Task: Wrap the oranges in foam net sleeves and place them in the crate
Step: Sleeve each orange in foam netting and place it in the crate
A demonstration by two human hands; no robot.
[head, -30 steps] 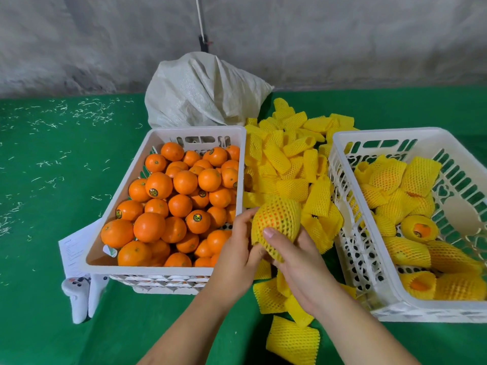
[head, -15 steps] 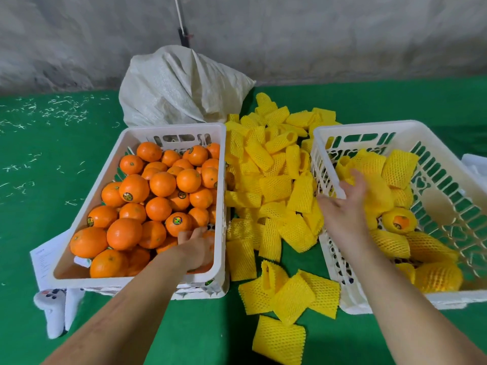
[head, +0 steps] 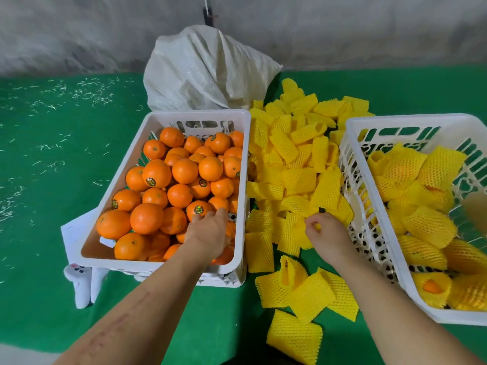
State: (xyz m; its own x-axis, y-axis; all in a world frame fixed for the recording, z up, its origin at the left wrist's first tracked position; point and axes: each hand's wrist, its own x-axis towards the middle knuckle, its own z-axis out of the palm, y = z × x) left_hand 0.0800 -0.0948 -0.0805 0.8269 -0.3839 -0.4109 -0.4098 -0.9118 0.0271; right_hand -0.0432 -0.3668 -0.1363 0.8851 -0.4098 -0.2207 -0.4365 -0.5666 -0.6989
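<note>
Two white plastic crates stand on the green mat (head: 66,259) with a heap of loose yellow foam net sleeves (head: 295,164) between them. Bare oranges (head: 174,185), several with round stickers, fill the left crate (head: 123,180) nearly to its rim. Inside the right crate (head: 353,164) lie oranges already in sleeves (head: 427,227), piled toward its near and left sides; orange skin shows at the open ends of a few.

At the near right corner of the left crate, the left hand (head: 209,233) reaches down among the fruit, palm down, fingers spread over the oranges there; whether it has closed on one I cannot tell. Just left of the right crate's wall, the right hand (head: 326,230) hovers over the sleeve heap with its fingers curled, thumb and forefinger pinching the edge of a sleeve (head: 297,230).

More flattened sleeves lie on the mat nearer the person. Behind the left crate a white woven sack (head: 205,72) slumps against the grey wall (head: 79,32).
</note>
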